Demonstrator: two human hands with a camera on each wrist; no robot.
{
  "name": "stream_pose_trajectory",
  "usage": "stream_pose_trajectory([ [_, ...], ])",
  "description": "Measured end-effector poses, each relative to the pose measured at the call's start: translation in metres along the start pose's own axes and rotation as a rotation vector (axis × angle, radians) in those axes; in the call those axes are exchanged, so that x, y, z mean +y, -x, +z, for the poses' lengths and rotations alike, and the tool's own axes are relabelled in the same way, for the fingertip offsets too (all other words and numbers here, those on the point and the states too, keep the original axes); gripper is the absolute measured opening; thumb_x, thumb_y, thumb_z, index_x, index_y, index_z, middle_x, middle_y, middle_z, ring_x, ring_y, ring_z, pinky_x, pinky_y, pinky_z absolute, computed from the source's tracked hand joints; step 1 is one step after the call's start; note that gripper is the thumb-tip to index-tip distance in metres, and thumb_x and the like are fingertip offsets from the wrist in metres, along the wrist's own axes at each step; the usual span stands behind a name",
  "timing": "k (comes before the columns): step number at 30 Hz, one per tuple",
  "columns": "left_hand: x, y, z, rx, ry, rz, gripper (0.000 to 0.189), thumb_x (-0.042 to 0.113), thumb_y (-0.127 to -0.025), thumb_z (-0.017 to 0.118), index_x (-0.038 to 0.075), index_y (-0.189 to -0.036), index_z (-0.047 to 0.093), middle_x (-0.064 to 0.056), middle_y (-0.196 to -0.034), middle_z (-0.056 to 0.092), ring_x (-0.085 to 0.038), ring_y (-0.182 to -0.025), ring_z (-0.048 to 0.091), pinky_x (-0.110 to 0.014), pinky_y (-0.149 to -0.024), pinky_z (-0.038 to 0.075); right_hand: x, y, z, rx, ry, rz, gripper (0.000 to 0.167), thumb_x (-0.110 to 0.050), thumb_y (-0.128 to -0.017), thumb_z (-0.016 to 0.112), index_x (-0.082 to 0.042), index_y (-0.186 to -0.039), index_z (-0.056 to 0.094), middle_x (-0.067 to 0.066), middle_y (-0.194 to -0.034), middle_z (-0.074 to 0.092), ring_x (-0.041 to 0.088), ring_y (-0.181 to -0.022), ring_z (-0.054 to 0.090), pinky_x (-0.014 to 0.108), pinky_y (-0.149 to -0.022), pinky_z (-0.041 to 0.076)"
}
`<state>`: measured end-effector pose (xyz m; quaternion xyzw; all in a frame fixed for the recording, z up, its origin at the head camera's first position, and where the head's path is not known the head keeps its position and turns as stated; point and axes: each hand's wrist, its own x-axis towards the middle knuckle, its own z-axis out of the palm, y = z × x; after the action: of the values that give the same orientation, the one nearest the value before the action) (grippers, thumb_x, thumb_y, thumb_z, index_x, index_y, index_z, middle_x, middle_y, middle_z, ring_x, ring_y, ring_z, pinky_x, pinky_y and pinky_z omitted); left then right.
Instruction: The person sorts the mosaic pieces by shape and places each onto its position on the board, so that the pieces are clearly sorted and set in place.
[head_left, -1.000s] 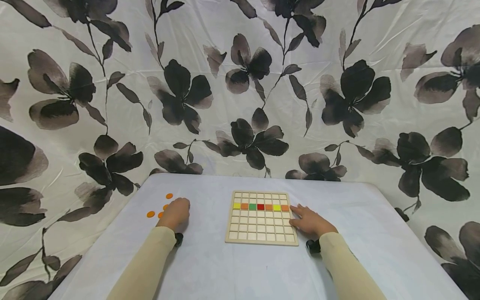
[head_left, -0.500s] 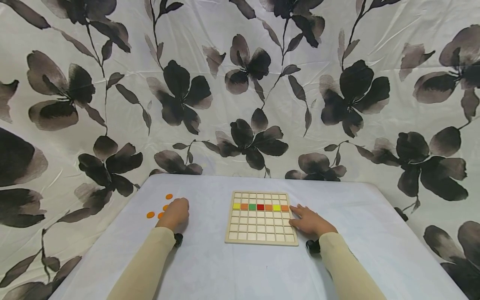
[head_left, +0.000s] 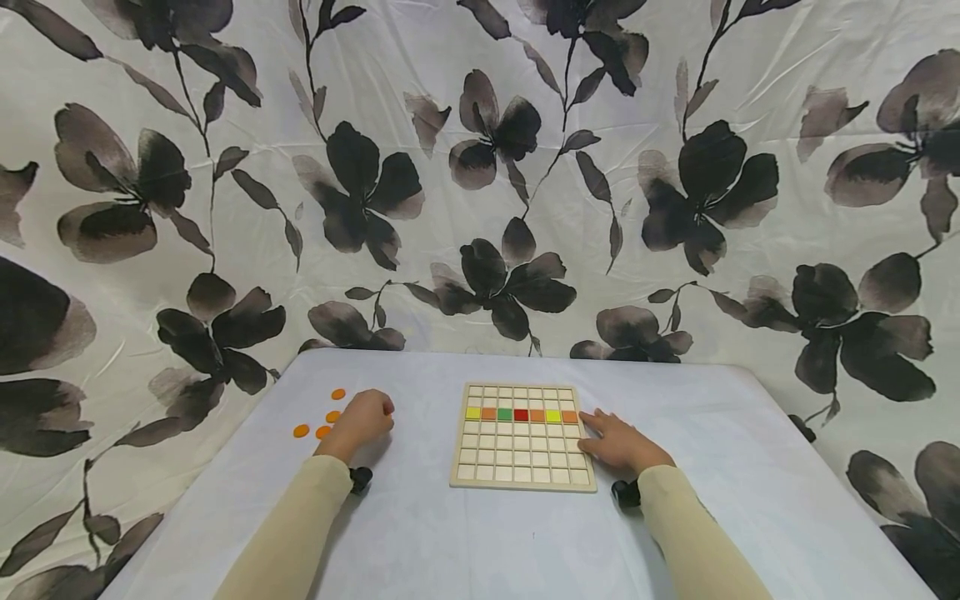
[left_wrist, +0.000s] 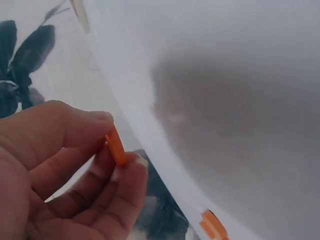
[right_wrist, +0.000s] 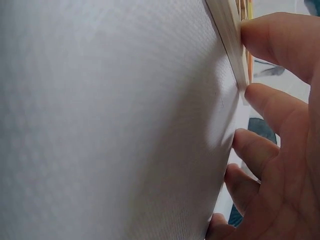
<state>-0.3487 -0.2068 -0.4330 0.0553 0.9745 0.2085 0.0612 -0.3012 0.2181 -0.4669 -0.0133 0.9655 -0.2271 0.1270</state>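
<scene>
My left hand (head_left: 362,423) is at the left of the table, pinching a thin orange disc (left_wrist: 116,146) between thumb and fingertips. The disc stands on edge in the left wrist view. Several more orange discs (head_left: 302,431) lie flat just left of this hand. A pale wooden grid board (head_left: 523,487) lies mid-table; its second row from the back carries a line of yellow, orange, green and red squares. At the board's right edge rests my right hand (head_left: 628,443), fingers spread. In the right wrist view, its thumb and index fingertip (right_wrist: 255,92) are right at the wooden rim (right_wrist: 227,30).
A white cloth (head_left: 480,542) covers the table. Behind it hangs a white curtain (head_left: 585,217) printed with dark flowers. Each wrist wears a small black camera, one of them by the right cuff (head_left: 626,493).
My left hand has shifted slightly right and lifted, away from the loose discs, with an orange disc in its fingers. The right hand and the board have stayed put.
</scene>
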Motion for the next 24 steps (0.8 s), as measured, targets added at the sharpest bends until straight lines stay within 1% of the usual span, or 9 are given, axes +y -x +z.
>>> stream_pose_trajectory([
  [4,0.007,-0.001,0.003,0.005,0.037,0.033,0.025,0.006,-0.087,0.065,-0.002,-0.11,0.068,-0.011,-0.1,0.066,-0.023,-0.087,0.056,-0.039,-0.081,0.053,0.0,0.001,0.0,0.0,-0.01,-0.002,0.062,-0.039,-0.095,0.053,-0.019,-0.151,0.036,0.017,-0.159,0.024,0.045,-0.146,0.014,0.067,-0.113,0.016],
  [8,0.017,-0.001,0.006,0.001,0.064,0.043,0.026,0.007,-0.088,0.066,0.0,-0.113,0.068,-0.011,-0.102,0.065,-0.024,-0.092,0.055,-0.041,-0.088,0.052,0.0,0.002,0.0,0.001,-0.02,-0.003,0.062,-0.04,-0.095,0.053,-0.019,-0.151,0.036,0.017,-0.159,0.024,0.045,-0.146,0.014,0.067,-0.113,0.015],
  [12,0.026,-0.001,0.007,0.007,0.057,0.071,0.026,0.007,-0.088,0.067,0.001,-0.113,0.069,-0.01,-0.103,0.065,-0.024,-0.094,0.055,-0.042,-0.091,0.05,-0.001,0.002,0.0,0.004,-0.022,0.004,0.062,-0.04,-0.095,0.054,-0.019,-0.151,0.036,0.017,-0.159,0.024,0.045,-0.146,0.014,0.067,-0.113,0.015],
  [15,0.031,0.0,0.009,0.021,0.047,0.097,0.025,0.007,-0.087,0.067,0.002,-0.111,0.07,-0.01,-0.104,0.065,-0.024,-0.094,0.056,-0.042,-0.09,0.05,-0.001,0.002,0.001,0.004,-0.022,0.011,0.062,-0.039,-0.095,0.054,-0.019,-0.15,0.036,0.018,-0.159,0.024,0.046,-0.146,0.014,0.068,-0.112,0.016],
  [19,0.038,0.0,0.012,0.035,0.054,0.114,0.024,0.008,-0.085,0.068,0.003,-0.109,0.071,-0.008,-0.102,0.065,-0.022,-0.094,0.056,-0.041,-0.089,0.05,-0.001,0.002,0.001,0.006,-0.027,0.016,0.062,-0.039,-0.094,0.055,-0.019,-0.151,0.036,0.017,-0.159,0.024,0.045,-0.146,0.014,0.067,-0.113,0.015],
  [24,0.044,-0.002,0.019,0.035,0.085,0.13,0.024,0.009,-0.084,0.071,0.005,-0.108,0.071,-0.005,-0.1,0.066,-0.019,-0.091,0.057,-0.038,-0.087,0.05,-0.001,0.001,0.001,0.005,-0.025,0.016,0.062,-0.039,-0.094,0.055,-0.019,-0.15,0.037,0.018,-0.159,0.024,0.045,-0.146,0.015,0.067,-0.113,0.015],
])
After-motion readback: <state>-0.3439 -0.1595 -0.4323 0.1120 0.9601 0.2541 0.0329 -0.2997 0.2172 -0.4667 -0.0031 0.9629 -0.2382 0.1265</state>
